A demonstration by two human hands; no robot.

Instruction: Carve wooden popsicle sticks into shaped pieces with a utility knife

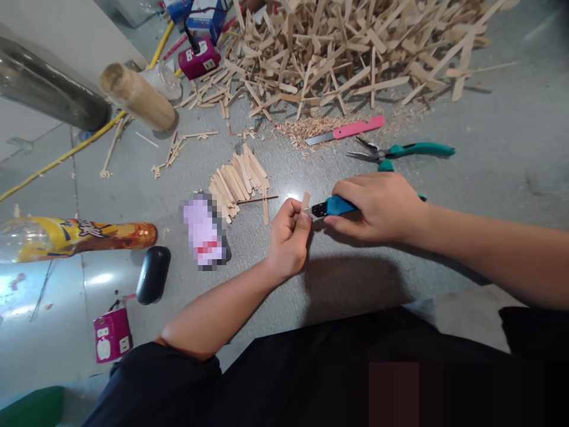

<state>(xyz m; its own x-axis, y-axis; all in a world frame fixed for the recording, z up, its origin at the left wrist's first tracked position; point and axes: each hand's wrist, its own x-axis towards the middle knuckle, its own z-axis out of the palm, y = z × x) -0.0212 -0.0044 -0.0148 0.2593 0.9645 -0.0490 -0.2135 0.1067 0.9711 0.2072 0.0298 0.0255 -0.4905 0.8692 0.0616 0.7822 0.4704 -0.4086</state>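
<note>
A grey, lightly scuffed surface (502, 160) spreads beneath everything, crossed at the left by faint seams. Over it, to the right of the small pile of loose wooden sticks (229, 184), the left hand (288, 243) is curled with thumb and finger pinching one short wooden stick (306, 200), its rounded tip poking up past the thumb. The right hand (377, 207), farther right of that pile, is wrapped around a blue-handled cutter (341, 206) whose black nose and blade point at the stick, right beside the left thumb; whether the edge is biting into the wood is too small to tell. That closeness looks like the main danger: if the wood gave way suddenly or the pinch loosened, the blade could skid into the thumb, and pressing too hard might split so thin a piece. Teal-handled pliers (402, 151) lie right of the pile and partly behind the right hand, so a wide swing of that wrist could knock them. Beyond and right of the pile, a pink knife (358, 127) rests with its blade bare over wood shavings (293, 127), a hazard for any careless reach toward the large heap of wooden pieces (338, 59) behind it. Left of and nearer than the pile lies a blurred phone-like thing (204, 231).
</note>
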